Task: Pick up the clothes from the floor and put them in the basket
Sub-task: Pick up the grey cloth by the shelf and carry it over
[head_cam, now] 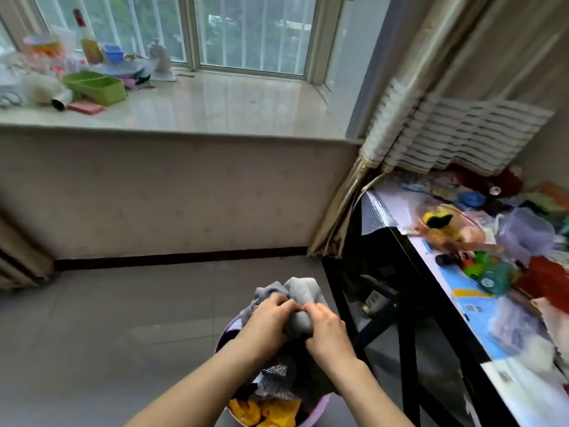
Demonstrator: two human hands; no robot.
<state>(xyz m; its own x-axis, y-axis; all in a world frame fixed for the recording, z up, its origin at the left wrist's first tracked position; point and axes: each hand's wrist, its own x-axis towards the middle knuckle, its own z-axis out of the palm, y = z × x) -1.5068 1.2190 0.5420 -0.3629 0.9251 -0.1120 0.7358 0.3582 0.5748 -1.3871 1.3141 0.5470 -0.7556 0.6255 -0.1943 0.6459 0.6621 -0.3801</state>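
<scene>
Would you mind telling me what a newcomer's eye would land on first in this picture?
Bottom centre, the left hand and right hand grip a grey garment over a lilac basket heaped with clothes. A cluttered black table runs down the right; a green tub sits on the windowsill, upper left.

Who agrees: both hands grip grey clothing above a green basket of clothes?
No. The head view shows the basket is lilac, not green. The left hand and right hand do grip grey clothing above it.
</scene>
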